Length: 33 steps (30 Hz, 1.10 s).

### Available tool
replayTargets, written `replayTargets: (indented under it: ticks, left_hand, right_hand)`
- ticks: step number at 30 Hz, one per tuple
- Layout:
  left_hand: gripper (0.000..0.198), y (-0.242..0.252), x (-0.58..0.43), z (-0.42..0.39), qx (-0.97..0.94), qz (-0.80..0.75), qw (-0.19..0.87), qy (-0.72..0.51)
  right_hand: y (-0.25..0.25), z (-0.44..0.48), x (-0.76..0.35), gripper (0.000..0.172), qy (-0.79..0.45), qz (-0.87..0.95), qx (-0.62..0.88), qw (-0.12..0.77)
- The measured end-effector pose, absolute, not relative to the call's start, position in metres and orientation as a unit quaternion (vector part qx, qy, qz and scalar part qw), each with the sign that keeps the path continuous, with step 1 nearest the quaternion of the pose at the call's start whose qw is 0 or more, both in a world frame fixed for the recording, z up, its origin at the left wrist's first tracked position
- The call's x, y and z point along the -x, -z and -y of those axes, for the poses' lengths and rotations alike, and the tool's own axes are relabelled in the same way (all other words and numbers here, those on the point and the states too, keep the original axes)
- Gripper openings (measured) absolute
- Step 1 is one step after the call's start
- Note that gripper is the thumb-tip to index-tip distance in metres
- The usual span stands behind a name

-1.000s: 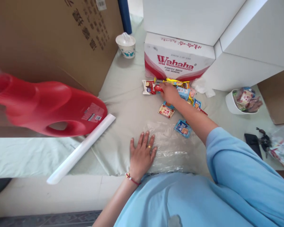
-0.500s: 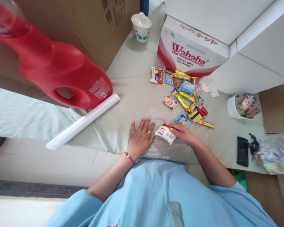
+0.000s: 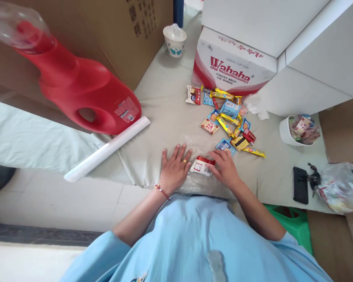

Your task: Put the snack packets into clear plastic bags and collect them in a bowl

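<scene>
While the left hand lies flat and wide, the right hand pinches a snack pack.
Light and crinkly, it looks best held by its edge.

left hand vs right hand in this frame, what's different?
Pose: the left hand lies flat with its fingers spread; the right hand has its fingers curled.
Contact: the left hand presses on the clear plastic bag; the right hand grips a red and white snack packet.
Look: the left hand wears a ring and a red bracelet; the right hand shows neither.
Both are palm down, side by side.
</scene>
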<state>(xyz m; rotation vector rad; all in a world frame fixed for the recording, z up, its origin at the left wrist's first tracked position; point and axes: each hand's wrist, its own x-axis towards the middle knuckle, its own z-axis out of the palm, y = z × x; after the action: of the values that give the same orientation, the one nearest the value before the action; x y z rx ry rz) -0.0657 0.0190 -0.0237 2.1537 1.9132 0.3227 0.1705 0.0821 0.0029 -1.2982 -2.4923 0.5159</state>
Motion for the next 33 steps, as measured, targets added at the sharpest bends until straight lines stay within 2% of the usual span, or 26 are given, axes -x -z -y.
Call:
replayTargets:
  ticks: [3, 8, 12, 16, 18, 20, 23, 25, 29, 32, 33]
  left_hand:
    - [0.056, 0.022, 0.065, -0.019, -0.729, -0.664, 0.123, -0.11]
    - [0.057, 0.022, 0.065, -0.021, -0.73, -0.663, 0.124, -0.111]
    - [0.057, 0.023, 0.067, -0.024, -0.726, -0.661, 0.14, -0.126]
    - [0.057, 0.022, 0.084, -0.018, -0.713, -0.664, 0.149, -0.169]
    - [0.056, 0.02, 0.1, -0.008, -0.745, -0.619, 0.157, -0.193]
    - [0.065, 0.021, 0.118, 0.005, -0.795, -0.538, 0.197, -0.2]
    - [0.076, 0.023, 0.141, 0.02, -0.833, -0.447, 0.265, -0.191]
    - [0.072, 0.024, 0.15, 0.024, -0.84, -0.428, 0.284, -0.174]
    - [0.056, 0.02, 0.153, 0.019, -0.844, -0.438, 0.283, -0.124]
    - [0.027, 0.016, 0.148, 0.009, -0.827, -0.459, 0.294, -0.138]
    - [0.025, 0.016, 0.146, 0.005, -0.815, -0.471, 0.301, -0.155]
  right_hand:
    - [0.001, -0.07, -0.164, 0.058, -0.186, 0.892, 0.403, 0.088]
    - [0.006, -0.066, -0.163, 0.051, -0.187, 0.887, 0.411, 0.101]
    - [0.007, -0.072, -0.167, 0.054, -0.205, 0.884, 0.414, 0.077]
    - [-0.005, -0.059, -0.196, 0.052, -0.234, 0.866, 0.413, 0.156]
    - [-0.014, -0.043, -0.221, 0.049, -0.255, 0.863, 0.392, 0.188]
    - [-0.019, -0.023, -0.248, 0.048, -0.29, 0.873, 0.356, 0.165]
    - [-0.012, 0.002, -0.278, 0.053, -0.317, 0.892, 0.312, 0.082]
    - [-0.002, 0.01, -0.286, 0.049, -0.304, 0.896, 0.319, 0.061]
    - [0.008, 0.004, -0.281, 0.024, -0.306, 0.87, 0.368, 0.118]
    - [-0.002, -0.012, -0.274, 0.026, -0.385, 0.823, 0.379, 0.174]
    - [-0.007, -0.019, -0.273, 0.026, -0.409, 0.802, 0.391, 0.19]
